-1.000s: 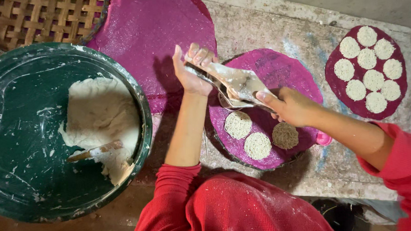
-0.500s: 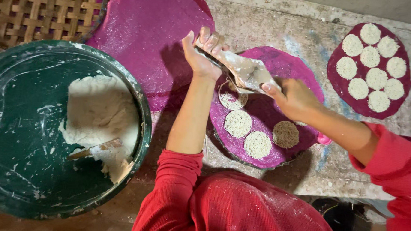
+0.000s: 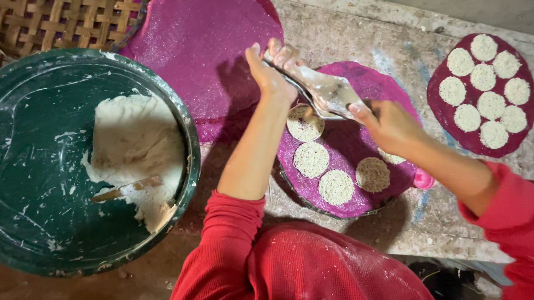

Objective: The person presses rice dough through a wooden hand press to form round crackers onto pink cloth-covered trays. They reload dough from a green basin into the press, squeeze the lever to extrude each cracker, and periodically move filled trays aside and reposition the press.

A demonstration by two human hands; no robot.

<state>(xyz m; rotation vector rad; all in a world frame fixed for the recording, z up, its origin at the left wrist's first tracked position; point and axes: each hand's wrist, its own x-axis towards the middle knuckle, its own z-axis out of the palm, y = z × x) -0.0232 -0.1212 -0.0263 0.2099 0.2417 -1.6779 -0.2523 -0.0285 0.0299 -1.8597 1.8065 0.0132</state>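
My left hand (image 3: 269, 72) and my right hand (image 3: 389, 123) together hold a flat metal press tool (image 3: 321, 89) tilted above a round purple cloth-covered tray (image 3: 360, 80). On that tray lie several round white speckled discs of batter (image 3: 310, 159), and one disc (image 3: 305, 123) sits directly under the tool. The left hand grips the tool's far end, the right grips its near end. Both sleeves are red.
A large green basin (image 3: 16, 179) at the left holds white dough (image 3: 134, 144) and a wooden stick (image 3: 127, 188). A big purple cloth (image 3: 202, 45) lies behind. At the right, a dark red mat (image 3: 439, 109) carries several white discs. A woven basket (image 3: 45, 21) is top left.
Both hands and the metal tool have shifted right and away from me over the purple tray. One more disc now lies beneath the tool.
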